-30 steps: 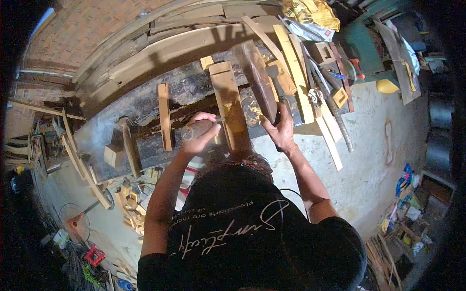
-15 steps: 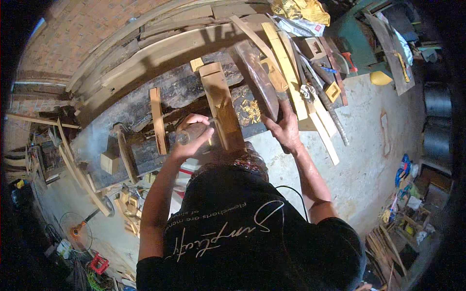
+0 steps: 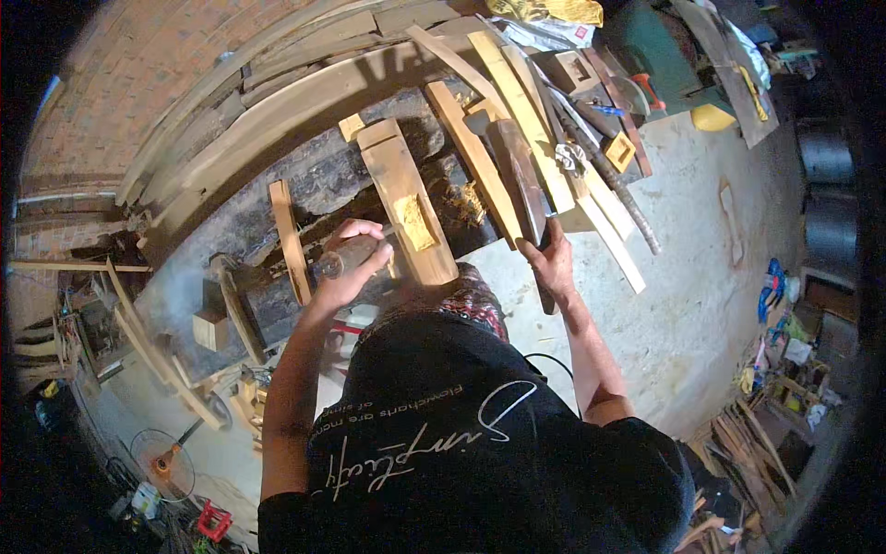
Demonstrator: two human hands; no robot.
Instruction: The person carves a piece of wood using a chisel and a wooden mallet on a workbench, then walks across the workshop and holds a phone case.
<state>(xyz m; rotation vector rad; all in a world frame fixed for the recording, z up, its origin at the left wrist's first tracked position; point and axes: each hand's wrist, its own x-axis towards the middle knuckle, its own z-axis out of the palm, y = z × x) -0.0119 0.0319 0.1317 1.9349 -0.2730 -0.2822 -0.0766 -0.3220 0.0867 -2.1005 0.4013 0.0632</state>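
My left hand (image 3: 355, 263) is wrapped around the thick wooden handle of a chisel (image 3: 332, 264), whose thin blade reaches toward a wooden block (image 3: 379, 157). A rectangular recess in the block shows yellow, roughly cut wood with chips (image 3: 413, 224). Whether the blade touches the block I cannot tell. Off to the right, my right hand (image 3: 554, 266) is closed around a long dark wooden bar (image 3: 519, 175), held apart from the chisel. The block lies across a dark, worn bench (image 3: 254, 208), its near end by my patterned lap.
Right of the block lie a narrow board (image 3: 466, 138), wood shavings (image 3: 466, 201) and several long strips (image 3: 517, 83). A short batten (image 3: 287, 235) rests left of my left hand. Thick planks (image 3: 277, 111) line the far side. A fan (image 3: 163, 460) stands on the floor lower left.
The dark bar has swung right and away from the block, with my right hand shifting right and slightly nearer. My left hand still grips the chisel. The recess is now brightly lit.
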